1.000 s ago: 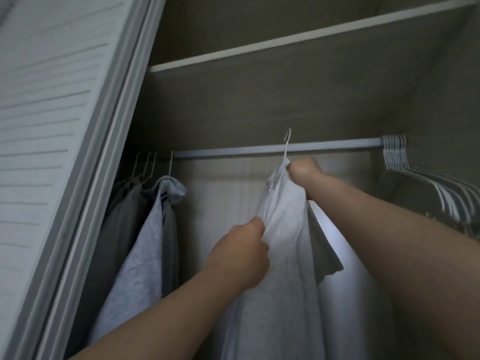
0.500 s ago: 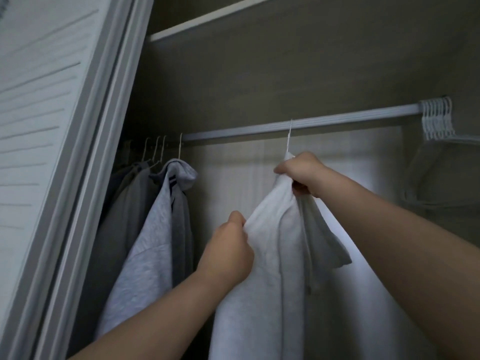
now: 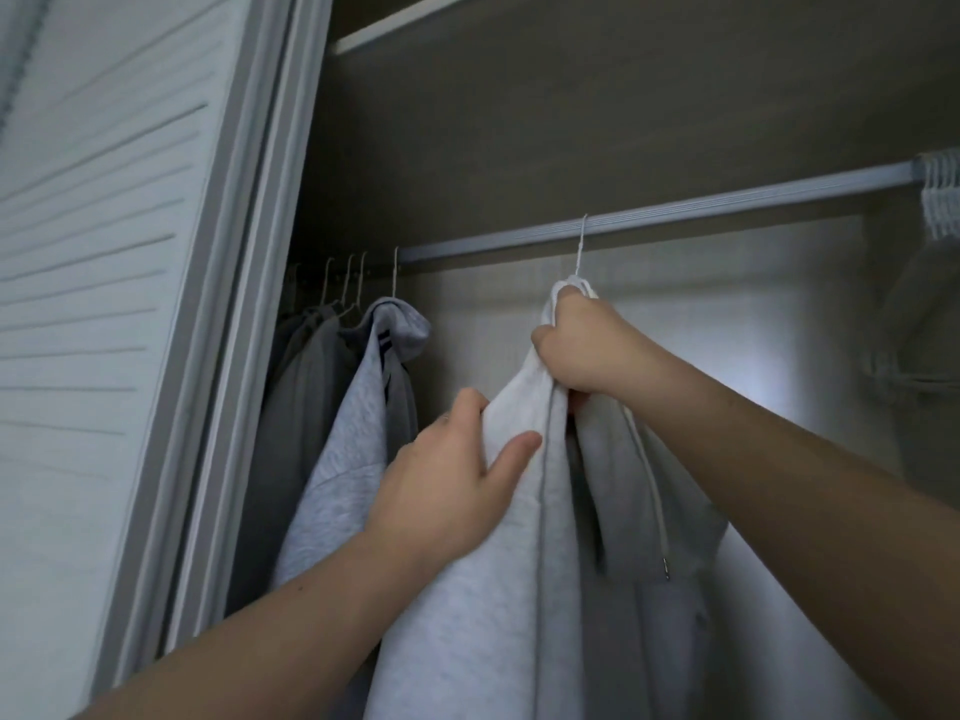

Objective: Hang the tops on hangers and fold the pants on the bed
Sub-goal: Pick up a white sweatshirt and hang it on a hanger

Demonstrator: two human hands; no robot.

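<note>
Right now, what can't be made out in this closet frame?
Head view only.
- Hanger body: inside the hoodie; just the hook shows.
- Hook on rod: too thin to tell if seated.
- Right hand: fingertips buried in fabric.
- Empty hangers: cut off by right edge.
- Dark tops far left: lost in shadow.

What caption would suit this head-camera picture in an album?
Hanging up: left hand and right hand grip a grey hoodie, hanger at the rod, beside hung tops.
</note>
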